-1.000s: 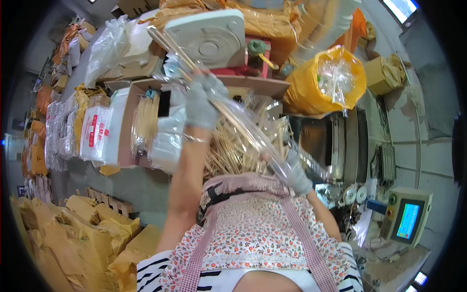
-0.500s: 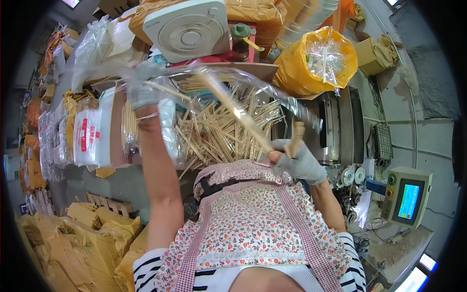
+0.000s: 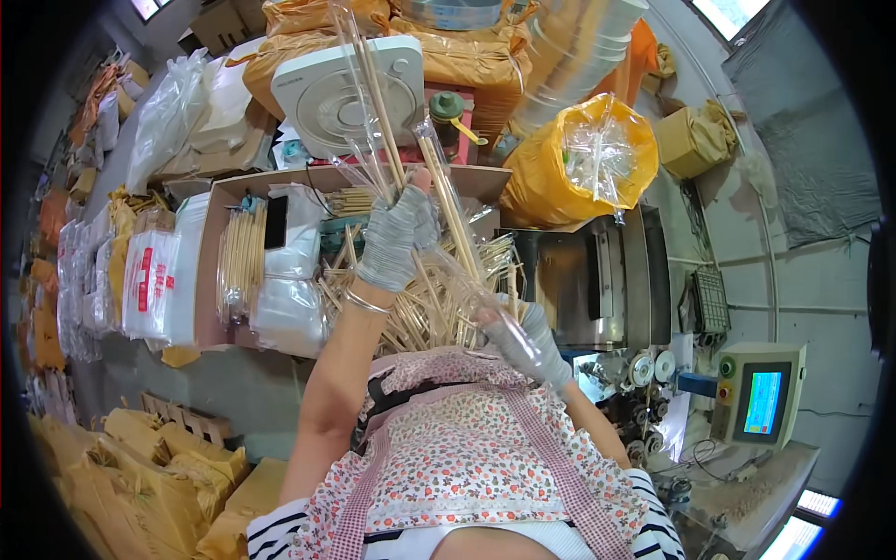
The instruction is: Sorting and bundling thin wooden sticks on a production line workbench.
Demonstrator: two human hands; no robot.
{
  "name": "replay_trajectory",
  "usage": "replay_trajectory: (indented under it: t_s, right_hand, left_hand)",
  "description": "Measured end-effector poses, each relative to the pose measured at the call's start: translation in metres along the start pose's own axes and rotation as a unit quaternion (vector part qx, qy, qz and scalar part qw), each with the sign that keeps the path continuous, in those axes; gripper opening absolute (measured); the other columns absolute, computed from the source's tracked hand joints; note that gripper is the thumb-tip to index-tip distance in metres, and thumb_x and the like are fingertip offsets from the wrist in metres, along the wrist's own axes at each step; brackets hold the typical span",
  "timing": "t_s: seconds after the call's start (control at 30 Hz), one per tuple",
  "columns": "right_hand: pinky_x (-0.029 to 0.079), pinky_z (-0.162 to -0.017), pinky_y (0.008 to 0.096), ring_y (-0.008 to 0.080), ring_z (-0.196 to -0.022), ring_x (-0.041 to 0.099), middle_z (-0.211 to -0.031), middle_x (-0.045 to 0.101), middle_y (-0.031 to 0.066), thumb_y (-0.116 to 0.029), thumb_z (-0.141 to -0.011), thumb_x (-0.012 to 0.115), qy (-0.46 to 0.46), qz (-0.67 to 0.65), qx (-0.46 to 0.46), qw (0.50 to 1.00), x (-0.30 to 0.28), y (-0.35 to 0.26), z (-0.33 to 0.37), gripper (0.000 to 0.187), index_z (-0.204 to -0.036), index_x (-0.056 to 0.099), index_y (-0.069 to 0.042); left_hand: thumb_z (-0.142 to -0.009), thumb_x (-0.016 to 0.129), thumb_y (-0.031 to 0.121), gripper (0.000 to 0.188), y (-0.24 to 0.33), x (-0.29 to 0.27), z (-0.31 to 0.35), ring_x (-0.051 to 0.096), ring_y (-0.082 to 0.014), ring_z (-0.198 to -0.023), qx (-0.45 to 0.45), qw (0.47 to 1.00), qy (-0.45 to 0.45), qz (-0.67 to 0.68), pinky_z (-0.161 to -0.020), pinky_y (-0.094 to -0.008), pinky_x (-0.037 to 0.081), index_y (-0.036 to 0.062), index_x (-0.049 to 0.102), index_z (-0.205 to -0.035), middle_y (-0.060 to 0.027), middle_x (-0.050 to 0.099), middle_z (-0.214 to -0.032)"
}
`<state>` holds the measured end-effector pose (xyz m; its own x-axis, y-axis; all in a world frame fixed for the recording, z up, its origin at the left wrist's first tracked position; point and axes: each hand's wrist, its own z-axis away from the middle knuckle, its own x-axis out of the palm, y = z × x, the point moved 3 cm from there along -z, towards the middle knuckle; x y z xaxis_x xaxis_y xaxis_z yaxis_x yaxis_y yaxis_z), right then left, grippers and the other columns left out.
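My left hand [image 3: 390,245], in a grey glove with bare fingertips, is closed around clear-wrapped wooden chopsticks [image 3: 381,98] that point up and away. A second wrapped bundle of chopsticks [image 3: 450,207] slants between my hands. Its clear sleeve runs down to my right hand [image 3: 530,343], also gloved and partly hidden behind the plastic. The right fingers are curled round the sleeve's lower end, and a short stick end stands up beside them. Beneath both hands lies a loose, crisscrossed heap of chopsticks [image 3: 401,313], many in clear film.
A cardboard box [image 3: 207,271] at left holds neat chopsticks [image 3: 241,261], a dark phone [image 3: 276,222] and clear bags [image 3: 291,313]. Behind stand a white fan [image 3: 350,98] and a yellow sack [image 3: 551,168]. A metal machine [image 3: 583,285] and control panel [image 3: 761,401] are at right.
My left hand has come right and nearer from the far left, its chopsticks now upright. The chopsticks by my right hand have swung steeper, and that hand is slightly lower. The view has shifted a little.
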<state>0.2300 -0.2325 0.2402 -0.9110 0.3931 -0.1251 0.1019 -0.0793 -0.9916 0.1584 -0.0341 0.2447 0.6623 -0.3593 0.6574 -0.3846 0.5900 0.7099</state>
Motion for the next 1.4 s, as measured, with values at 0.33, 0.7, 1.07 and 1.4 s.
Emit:
replay_trajectory:
  t_s: [0.33,0.7,1.07,1.4]
  right_hand:
    - [0.039,-0.052,0.0220,0.0051,-0.060,0.045,-0.065,0.054,-0.0031,-0.017,-0.086,0.059,0.022,-0.024,0.087,0.996,0.017,0.008,0.002,0.017,-0.090,0.061,0.000]
    - [0.034,-0.047,0.0165,0.0015,-0.053,0.041,-0.079,0.058,-0.0009,-0.030,-0.090,0.056,-0.020,-0.095,-0.026,0.995,-0.026,-0.029,-0.052,0.028,-0.097,0.059,-0.004]
    - [0.023,-0.045,0.0169,0.0002,-0.049,0.033,-0.062,0.042,-0.0098,-0.027,-0.086,0.061,-0.037,-0.279,0.032,0.959,-0.038,-0.066,-0.112,0.020,-0.093,0.059,-0.009]
    - [0.026,-0.044,0.0179,0.0015,-0.048,0.035,-0.059,0.042,-0.0093,-0.021,-0.080,0.068,0.039,-0.227,-0.006,0.973,-0.036,-0.080,-0.108,0.017,-0.078,0.054,-0.012]
  left_hand:
    - [-0.087,0.061,0.019,0.016,0.000,0.017,0.021,0.040,-0.0020,-0.053,0.141,0.954,0.076,-0.255,-0.045,-0.0189,0.030,0.0055,0.064,-0.080,0.0065,0.051,-0.064]
    - [-0.089,0.056,0.033,0.027,-0.024,0.029,0.057,0.050,-0.0061,-0.058,0.014,0.994,-0.026,-0.104,-0.050,-0.0189,0.040,0.0068,0.059,-0.083,0.0020,0.054,-0.069]
    - [-0.085,0.058,0.039,0.029,-0.038,0.025,0.064,0.032,-0.0097,-0.046,-0.171,0.941,-0.283,0.075,-0.044,-0.0259,0.027,0.0126,0.050,-0.074,0.0050,0.034,-0.054]
    - [-0.082,0.057,0.051,0.040,-0.040,0.019,0.068,0.029,-0.0083,-0.050,-0.164,0.936,-0.301,0.081,-0.048,-0.0235,0.024,0.0147,0.046,-0.070,0.0065,0.030,-0.056]
